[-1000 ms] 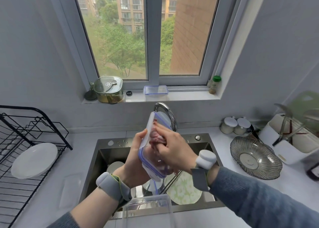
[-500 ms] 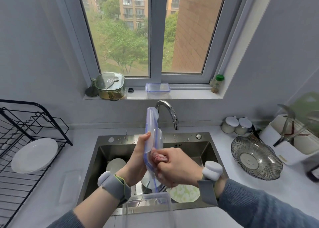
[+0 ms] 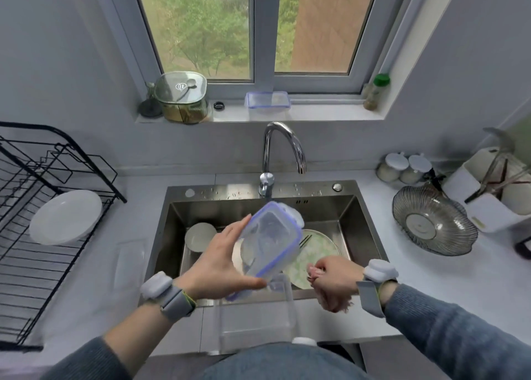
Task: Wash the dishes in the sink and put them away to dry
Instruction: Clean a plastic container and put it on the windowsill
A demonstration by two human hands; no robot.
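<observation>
Nearest, a clear rectangular plastic container (image 3: 255, 316) sits on the worktop edge. Above it the left hand (image 3: 221, 267) grips a clear lid (image 3: 268, 240) w/ blue-purple rim, thumb under its near end, fingers behind; lid tilted over the steel sink (image 3: 365, 224). Right hand (image 3: 330, 283) is curled round a pinkish cloth (image 3: 314, 272), apart from the lid. Green-patterned plate (image 3: 316, 253) & white bowl (image 3: 199, 236) lie in the basin. No legible writing.

Your way to the rack (image 3: 43, 207) crosses bare tabletop (image 3: 138, 207); one white plate (image 3: 65, 217) fills its upper shelf, and the faucet (image 3: 283, 147) arches over the sink (image 3: 258, 195).
</observation>
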